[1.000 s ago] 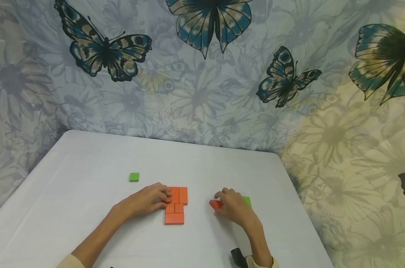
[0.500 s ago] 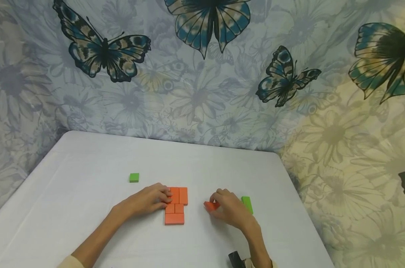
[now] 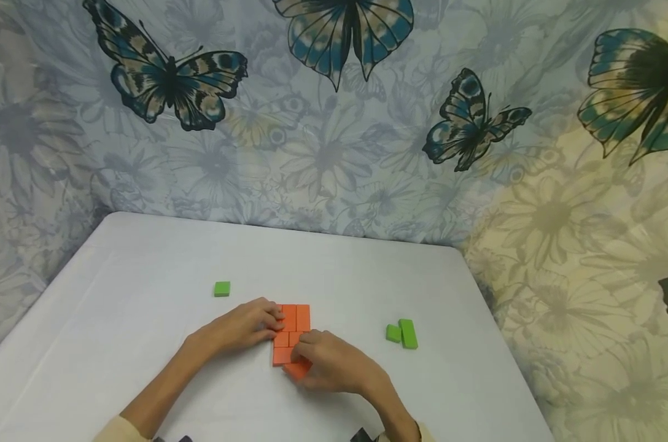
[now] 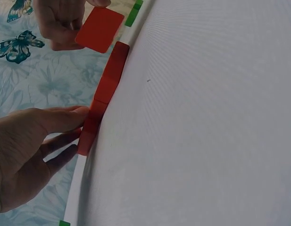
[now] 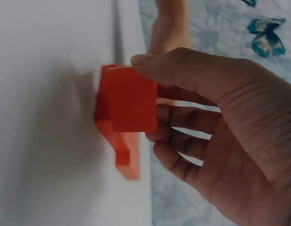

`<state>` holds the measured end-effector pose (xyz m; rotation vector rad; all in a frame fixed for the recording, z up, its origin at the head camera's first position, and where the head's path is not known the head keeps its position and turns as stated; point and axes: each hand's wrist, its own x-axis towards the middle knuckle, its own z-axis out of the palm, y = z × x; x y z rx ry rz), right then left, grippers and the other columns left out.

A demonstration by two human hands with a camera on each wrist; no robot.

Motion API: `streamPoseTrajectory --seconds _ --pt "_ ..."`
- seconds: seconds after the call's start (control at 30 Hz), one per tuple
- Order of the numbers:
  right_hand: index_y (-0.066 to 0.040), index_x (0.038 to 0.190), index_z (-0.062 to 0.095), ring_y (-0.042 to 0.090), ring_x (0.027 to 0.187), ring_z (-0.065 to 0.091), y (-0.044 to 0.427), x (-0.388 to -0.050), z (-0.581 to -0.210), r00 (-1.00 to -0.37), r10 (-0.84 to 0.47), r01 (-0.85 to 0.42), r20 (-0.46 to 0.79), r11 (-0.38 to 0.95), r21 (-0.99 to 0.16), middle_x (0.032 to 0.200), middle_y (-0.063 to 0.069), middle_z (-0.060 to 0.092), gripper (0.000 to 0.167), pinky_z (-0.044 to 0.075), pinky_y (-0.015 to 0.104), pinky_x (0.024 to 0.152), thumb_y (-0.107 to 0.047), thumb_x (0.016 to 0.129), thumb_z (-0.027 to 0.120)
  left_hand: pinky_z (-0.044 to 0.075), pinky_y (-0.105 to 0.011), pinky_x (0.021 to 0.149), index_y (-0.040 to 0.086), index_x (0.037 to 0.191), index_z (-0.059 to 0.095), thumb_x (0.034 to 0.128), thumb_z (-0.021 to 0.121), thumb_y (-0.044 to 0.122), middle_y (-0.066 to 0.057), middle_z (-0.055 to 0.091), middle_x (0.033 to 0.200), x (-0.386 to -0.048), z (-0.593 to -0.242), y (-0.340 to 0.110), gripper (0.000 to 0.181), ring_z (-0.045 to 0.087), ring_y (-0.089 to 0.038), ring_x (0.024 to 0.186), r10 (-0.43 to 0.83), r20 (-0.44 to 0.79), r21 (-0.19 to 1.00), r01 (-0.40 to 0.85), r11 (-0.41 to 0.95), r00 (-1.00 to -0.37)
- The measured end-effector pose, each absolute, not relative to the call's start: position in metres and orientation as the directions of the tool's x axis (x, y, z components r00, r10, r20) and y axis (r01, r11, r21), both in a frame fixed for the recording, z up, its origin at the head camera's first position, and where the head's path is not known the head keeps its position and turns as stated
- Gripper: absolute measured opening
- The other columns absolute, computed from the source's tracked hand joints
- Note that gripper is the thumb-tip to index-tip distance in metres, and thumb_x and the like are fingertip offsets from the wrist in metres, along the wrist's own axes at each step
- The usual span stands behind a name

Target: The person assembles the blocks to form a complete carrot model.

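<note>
Several flat orange blocks [image 3: 303, 316] lie together in a tight arrangement on the white table. At their left edge my left hand [image 3: 245, 325] touches them with thumb and fingertips, its fingers fairly straight in the left wrist view. My right hand [image 3: 339, 362] pinches another orange block [image 3: 297, 369] between thumb and fingers, tilted, close to the near end of the arrangement. In the right wrist view this held orange block [image 5: 133, 101] shows its broad face, and part of the arrangement is hidden behind it. Whether it touches the others I cannot tell.
A small green block [image 3: 221, 288] lies behind my left hand. To the right sit a small green block [image 3: 393, 333] and a longer green block [image 3: 408, 334], side by side. A butterfly-patterned cloth [image 3: 334, 153] hangs behind the white table [image 3: 146, 264].
My right hand has carried the orange block leftward and nearer, to the near end of the arrangement. Both green blocks on the right are now uncovered. The left hand stays in place.
</note>
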<state>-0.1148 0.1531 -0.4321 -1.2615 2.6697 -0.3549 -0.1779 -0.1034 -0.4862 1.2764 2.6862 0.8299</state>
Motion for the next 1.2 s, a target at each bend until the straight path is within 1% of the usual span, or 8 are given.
streamPoseTrajectory --seconds 0.13,0.27,0.47,0.63,0.87,1.2 --pt "-0.018 0.105 0.073 0.0 0.079 0.043 0.141 -0.116 -0.44 -0.604 -0.796 -0.77 -0.045 0.597 -0.226 0.09 -0.011 0.057 0.022 0.037 0.01 0.075 -0.026 0.088 0.083 0.057 -0.042 0.106 0.01 0.118 0.08 0.0955 0.076 0.015 -0.003 0.074 0.126 -0.179 -0.486 -0.103 0.024 0.065 -0.024 0.121 0.735 0.17 0.493 0.702 0.514 -0.657" --pt "-0.016 0.105 0.073 -0.001 0.076 0.042 0.136 -0.117 -0.445 -0.612 -0.79 -0.768 -0.042 0.606 -0.207 0.091 -0.01 0.059 0.023 0.036 0.009 0.072 -0.026 0.087 0.083 0.057 -0.042 0.106 0.01 0.118 0.08 0.0958 0.076 0.015 -0.003 0.073 0.125 -0.179 -0.485 -0.101 0.023 0.065 -0.023 0.12 0.739 0.167 0.492 0.705 0.511 -0.653" --pt "-0.018 0.105 0.072 0.0 0.073 0.04 0.136 -0.117 -0.448 -0.636 -0.769 -0.75 -0.06 0.635 -0.189 0.086 -0.012 0.054 0.023 0.036 0.01 0.072 -0.027 0.087 0.084 0.057 -0.041 0.106 0.01 0.117 0.081 0.0956 0.076 0.015 -0.003 0.073 0.125 -0.179 -0.485 -0.101 0.022 0.065 -0.023 0.12 0.739 0.171 0.483 0.709 0.514 -0.652" --pt "-0.018 0.104 0.072 0.0 0.072 0.039 0.135 -0.118 -0.449 -0.633 -0.772 -0.753 -0.059 0.632 -0.185 0.085 -0.012 0.051 0.025 0.035 0.011 0.07 -0.028 0.086 0.085 0.057 -0.042 0.107 0.01 0.117 0.081 0.0956 0.076 0.015 -0.003 0.073 0.126 -0.179 -0.485 -0.101 0.022 0.065 -0.023 0.121 0.737 0.169 0.484 0.706 0.517 -0.655" --pt "-0.018 0.105 0.073 -0.001 0.073 0.041 0.133 -0.12 -0.45 -0.624 -0.78 -0.762 -0.045 0.621 -0.183 0.088 -0.013 0.055 0.026 0.036 0.01 0.069 -0.03 0.086 0.085 0.057 -0.042 0.106 0.009 0.117 0.081 0.0955 0.076 0.015 -0.004 0.073 0.126 -0.178 -0.485 -0.104 0.023 0.065 -0.024 0.121 0.734 0.173 0.478 0.708 0.52 -0.656" --pt "-0.017 0.106 0.074 0.0 0.076 0.042 0.133 -0.119 -0.45 -0.634 -0.77 -0.752 -0.062 0.634 -0.182 0.091 -0.011 0.06 0.026 0.037 0.011 0.072 -0.031 0.087 0.084 0.058 -0.043 0.106 0.009 0.117 0.08 0.0958 0.076 0.014 -0.004 0.073 0.126 -0.178 -0.485 -0.103 0.022 0.065 -0.024 0.121 0.736 0.179 0.487 0.709 0.51 -0.652"
